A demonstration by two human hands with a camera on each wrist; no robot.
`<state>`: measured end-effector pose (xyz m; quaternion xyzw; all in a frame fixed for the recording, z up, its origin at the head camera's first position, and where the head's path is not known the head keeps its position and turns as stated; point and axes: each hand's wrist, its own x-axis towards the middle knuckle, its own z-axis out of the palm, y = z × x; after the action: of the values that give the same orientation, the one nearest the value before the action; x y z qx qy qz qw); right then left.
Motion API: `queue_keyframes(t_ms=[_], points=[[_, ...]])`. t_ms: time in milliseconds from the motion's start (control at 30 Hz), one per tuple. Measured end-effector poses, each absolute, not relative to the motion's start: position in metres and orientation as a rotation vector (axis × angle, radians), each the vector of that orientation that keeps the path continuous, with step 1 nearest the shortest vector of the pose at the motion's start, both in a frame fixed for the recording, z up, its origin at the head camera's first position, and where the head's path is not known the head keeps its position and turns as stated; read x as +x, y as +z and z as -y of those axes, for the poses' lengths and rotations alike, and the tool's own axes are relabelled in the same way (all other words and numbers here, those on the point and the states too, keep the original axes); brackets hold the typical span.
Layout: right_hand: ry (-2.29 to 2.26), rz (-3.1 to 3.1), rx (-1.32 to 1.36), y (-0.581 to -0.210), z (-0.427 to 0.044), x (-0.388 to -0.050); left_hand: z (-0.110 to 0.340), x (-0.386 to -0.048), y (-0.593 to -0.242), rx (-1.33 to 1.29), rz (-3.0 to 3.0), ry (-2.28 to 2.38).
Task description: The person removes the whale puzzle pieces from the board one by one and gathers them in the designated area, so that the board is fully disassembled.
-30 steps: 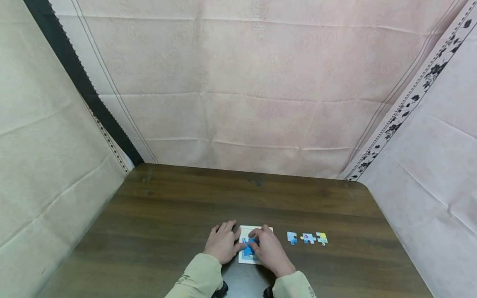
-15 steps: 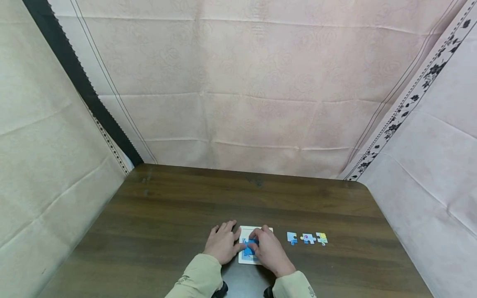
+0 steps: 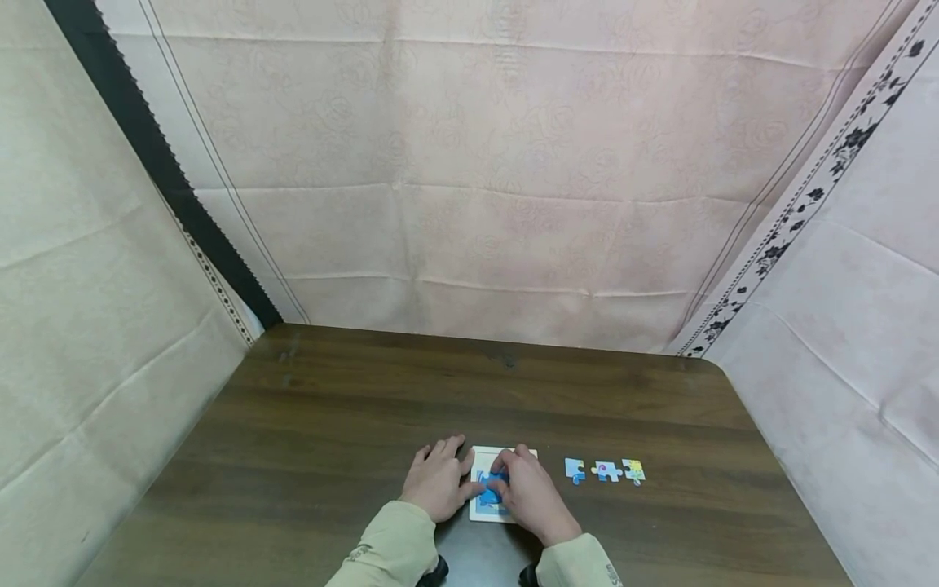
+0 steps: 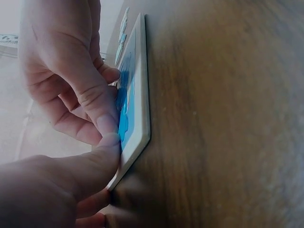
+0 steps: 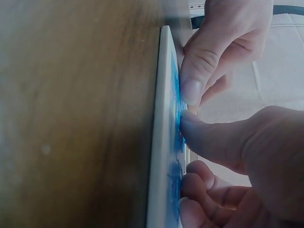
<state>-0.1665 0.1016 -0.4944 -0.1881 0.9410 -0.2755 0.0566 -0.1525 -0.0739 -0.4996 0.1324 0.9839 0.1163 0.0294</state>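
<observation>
from far off, i have both hands at a small white-edged board (image 4: 142,109), which lies between them. the left hand (image 3: 438,483) has its fingers spread and grips nothing; just its thumb touches the blue piece (image 4: 124,121) on the board. the right hand (image 3: 531,493) seems to pinch that same piece with bent fingers and thumb. i can't tell if it sits flat. to do this well, i think i should line up the bumps and holes first, then push down softly and evenly, with the left thumb stopping any slide. pushing one side too hard could tip it up. three loose pieces (image 3: 606,470) lie in a row to the right of the right hand. the brown wood counter (image 3: 293,473) goes under both hands, and pale cloth (image 3: 477,163) hangs ahead of them and on both sides.
</observation>
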Motion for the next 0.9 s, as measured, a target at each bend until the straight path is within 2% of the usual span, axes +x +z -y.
queue_keyframes(t_ms=[900], points=[[-0.805, -2.897, -0.688, -0.4926, -0.1015, -0.1661, 0.0752, -0.1545, -0.4986, 0.410, -2.985, 0.345]])
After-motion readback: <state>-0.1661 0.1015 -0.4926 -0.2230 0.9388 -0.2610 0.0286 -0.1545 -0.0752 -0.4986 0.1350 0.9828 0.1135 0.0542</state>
